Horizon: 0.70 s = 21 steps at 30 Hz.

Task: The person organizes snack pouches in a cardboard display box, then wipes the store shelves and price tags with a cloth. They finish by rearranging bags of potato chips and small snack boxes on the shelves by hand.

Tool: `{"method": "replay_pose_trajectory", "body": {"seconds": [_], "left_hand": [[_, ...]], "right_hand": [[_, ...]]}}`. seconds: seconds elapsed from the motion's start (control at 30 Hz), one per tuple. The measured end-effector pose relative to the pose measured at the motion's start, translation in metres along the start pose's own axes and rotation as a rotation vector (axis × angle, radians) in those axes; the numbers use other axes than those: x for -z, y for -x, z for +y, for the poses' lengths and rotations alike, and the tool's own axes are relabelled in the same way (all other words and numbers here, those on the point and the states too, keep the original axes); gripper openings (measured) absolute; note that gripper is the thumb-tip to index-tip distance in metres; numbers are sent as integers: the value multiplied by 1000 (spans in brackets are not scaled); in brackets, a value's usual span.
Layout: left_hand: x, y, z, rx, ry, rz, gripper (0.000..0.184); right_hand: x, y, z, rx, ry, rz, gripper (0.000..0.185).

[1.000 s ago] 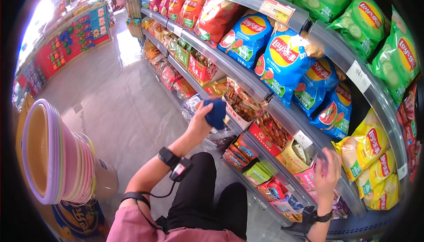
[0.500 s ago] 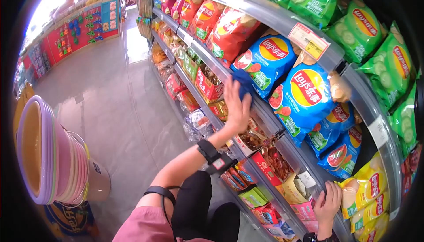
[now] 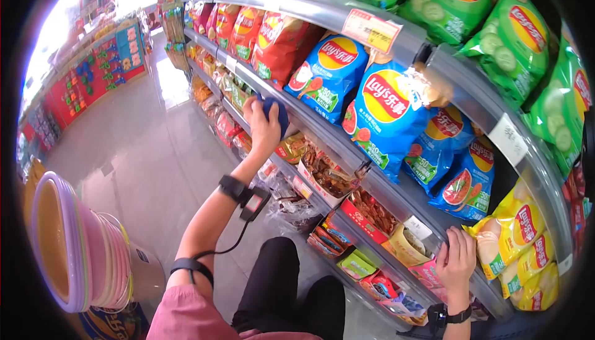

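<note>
I'm seeing the left hand (image 3: pixel 261 130) partly hiding a navy cloth (image 3: pixel 282 117), fingers gripping it; right hand (image 3: pixel 457 258) is resting loosely open against the shelf rail (image 3: pixel 394 198).

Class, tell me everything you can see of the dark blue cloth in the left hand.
The dark blue cloth is plain, with no visible print. It looks like soft fabric, bunched into a compact wad, its folds too blurred to trace. The left hand grips it, fingers covering part of it. It is at the front shelf edge, near the red and blue chip bags. It seems to be against that edge, but the exact contact is hidden.
</note>
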<state>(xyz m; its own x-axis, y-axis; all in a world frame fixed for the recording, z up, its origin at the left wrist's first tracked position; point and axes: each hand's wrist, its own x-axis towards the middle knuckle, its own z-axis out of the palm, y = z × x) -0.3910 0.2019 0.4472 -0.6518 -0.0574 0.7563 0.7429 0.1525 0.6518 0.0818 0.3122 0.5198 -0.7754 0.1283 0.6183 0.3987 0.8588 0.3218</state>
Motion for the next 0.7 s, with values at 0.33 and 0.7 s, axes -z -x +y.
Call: {"method": "replay_pose_trajectory", "body": {"seconds": [0.33,0.7], "left_hand": [[37,3,67,264,301,-159,36],[97,131,171,1404,834,-1281,38]], "right_hand": [[-8,5,1,46,29,45,27],[-18,-27,-129,-256,-1070,-48,36]]}}
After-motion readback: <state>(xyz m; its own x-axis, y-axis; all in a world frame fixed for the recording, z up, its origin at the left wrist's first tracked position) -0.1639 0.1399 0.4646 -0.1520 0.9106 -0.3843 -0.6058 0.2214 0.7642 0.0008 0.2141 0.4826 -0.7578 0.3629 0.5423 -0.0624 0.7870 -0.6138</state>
